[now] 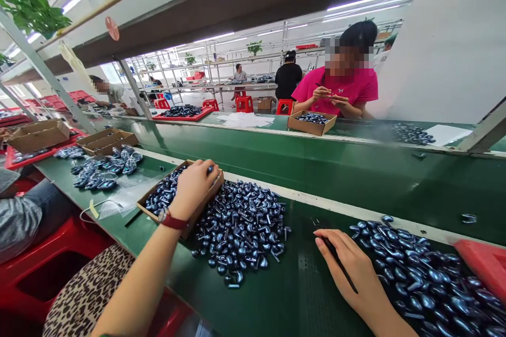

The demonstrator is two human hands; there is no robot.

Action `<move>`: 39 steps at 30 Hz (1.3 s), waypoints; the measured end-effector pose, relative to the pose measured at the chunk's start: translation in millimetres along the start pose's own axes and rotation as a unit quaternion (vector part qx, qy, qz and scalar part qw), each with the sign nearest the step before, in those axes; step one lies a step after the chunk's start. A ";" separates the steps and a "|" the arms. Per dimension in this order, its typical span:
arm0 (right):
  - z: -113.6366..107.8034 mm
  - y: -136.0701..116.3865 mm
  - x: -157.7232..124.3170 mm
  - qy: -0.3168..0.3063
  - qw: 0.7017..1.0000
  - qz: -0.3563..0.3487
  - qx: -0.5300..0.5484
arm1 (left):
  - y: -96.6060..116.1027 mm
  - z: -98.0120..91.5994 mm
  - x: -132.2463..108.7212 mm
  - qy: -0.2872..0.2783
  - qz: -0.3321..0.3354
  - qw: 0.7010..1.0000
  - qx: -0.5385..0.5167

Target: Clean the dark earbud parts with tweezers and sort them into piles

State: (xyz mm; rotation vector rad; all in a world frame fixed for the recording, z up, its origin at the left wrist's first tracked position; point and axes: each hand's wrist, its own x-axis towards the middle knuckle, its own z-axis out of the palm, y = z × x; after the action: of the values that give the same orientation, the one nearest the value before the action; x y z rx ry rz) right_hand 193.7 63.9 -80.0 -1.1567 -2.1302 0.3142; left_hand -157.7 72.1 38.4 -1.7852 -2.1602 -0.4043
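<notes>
My left hand (196, 187), with a red-strapped watch at the wrist, is over the right part of a cardboard box (195, 216) filled with small dark blue shiny parts. Its fingers are closed on a dark blue part (210, 169). Beside the box lies a large heap of the same parts (245, 221). My right hand (348, 260) is low over the green table (292, 284), its fingers closed around a thin black tool (340, 263) that points up and left. Right of it spreads another heap of dark blue parts (427, 274).
Bagged parts (106, 166) and a divided cardboard box (106, 141) lie at the left. A red tray (482, 268) stands at the right edge. Across the green belt (316, 163), a person in pink (340, 87) works behind a small box (312, 124).
</notes>
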 end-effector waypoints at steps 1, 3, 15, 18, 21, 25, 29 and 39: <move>0.8 0.1 0.2 -0.001 1.000 0.002 0.005 | -13.9 -1.7 7.5 0.003 -0.018 1.000 0.010; 1.7 -0.1 0.3 -0.002 1.000 0.008 0.015 | -39.4 1.5 20.0 -0.011 -0.026 0.999 0.020; -1.7 -3.6 0.6 0.019 0.994 0.080 0.066 | -90.4 21.9 13.4 -0.105 0.093 0.988 -0.059; -0.4 -2.2 0.8 0.021 0.992 0.099 0.076 | -98.0 17.3 21.3 -0.078 0.058 0.994 -0.053; 0.2 -0.9 0.8 0.026 0.989 0.118 0.080 | -105.1 25.4 37.0 -0.065 0.005 0.997 -0.032; -0.3 -0.7 1.1 0.037 0.986 0.141 0.086 | -106.3 36.6 48.5 -0.097 -0.015 0.995 -0.017; -1.1 -0.9 2.8 0.039 0.981 0.163 0.098 | -82.5 23.6 33.3 -0.101 0.011 0.995 -0.014; -7.6 -4.8 6.0 0.011 0.961 0.245 0.126 | 54.7 37.3 -51.8 -0.105 0.146 0.983 -0.029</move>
State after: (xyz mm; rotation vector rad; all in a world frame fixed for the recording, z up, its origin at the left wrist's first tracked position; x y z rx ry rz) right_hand 193.4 65.2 -69.2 -1.5088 -1.6973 0.7675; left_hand -97.0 50.9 -15.8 -2.2246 -1.9862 -0.2183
